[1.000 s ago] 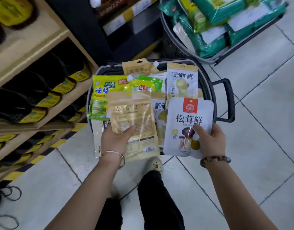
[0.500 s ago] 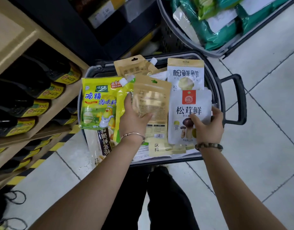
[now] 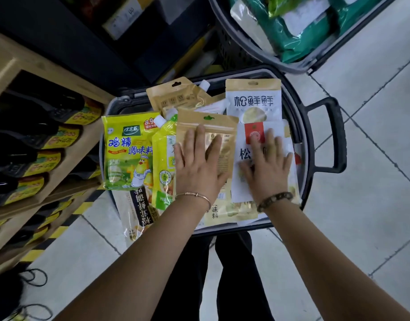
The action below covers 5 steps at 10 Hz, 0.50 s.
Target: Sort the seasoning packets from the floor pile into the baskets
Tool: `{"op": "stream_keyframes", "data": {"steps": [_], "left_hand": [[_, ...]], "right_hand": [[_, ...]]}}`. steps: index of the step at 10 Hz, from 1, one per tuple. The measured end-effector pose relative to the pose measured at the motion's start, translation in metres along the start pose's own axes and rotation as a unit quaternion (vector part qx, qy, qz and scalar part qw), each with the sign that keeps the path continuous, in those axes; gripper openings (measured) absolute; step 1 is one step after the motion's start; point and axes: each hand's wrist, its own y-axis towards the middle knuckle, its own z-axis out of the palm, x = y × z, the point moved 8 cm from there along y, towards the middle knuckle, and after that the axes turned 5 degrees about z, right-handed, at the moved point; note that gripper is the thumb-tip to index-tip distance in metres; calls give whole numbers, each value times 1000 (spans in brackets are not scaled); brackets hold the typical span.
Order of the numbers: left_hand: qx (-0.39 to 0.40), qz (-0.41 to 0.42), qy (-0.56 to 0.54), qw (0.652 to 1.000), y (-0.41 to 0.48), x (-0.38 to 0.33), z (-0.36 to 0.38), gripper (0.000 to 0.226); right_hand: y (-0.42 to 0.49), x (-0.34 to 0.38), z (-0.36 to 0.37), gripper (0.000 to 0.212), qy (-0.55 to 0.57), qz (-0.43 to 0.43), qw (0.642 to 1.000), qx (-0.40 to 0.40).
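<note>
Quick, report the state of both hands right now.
Left hand: open, fingers flat, pressing on the tan packet.
Right hand: open, fingers spread flat on the white packet.

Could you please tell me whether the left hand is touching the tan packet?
Touching. The head view shows the left hand lying flat on the tan packet, fingers straight, no gap visible.
</note>
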Motion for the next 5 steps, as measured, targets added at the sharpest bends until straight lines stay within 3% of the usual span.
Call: {"op": "stream_keyframes", "data": {"steps": [1,3,5], "left_hand": [[18,2,50,999,7,8,15,74],[0,-9,111,994,5,2,20,71],[41,-24,22,999,2,5,16,71]], "right_hand": [[2,4,20,59,-47,-29,998,32],[-1,2,24,57,-64,-31,997,-22],[-1,-5,32,55,-76,-31,996,45]]}}
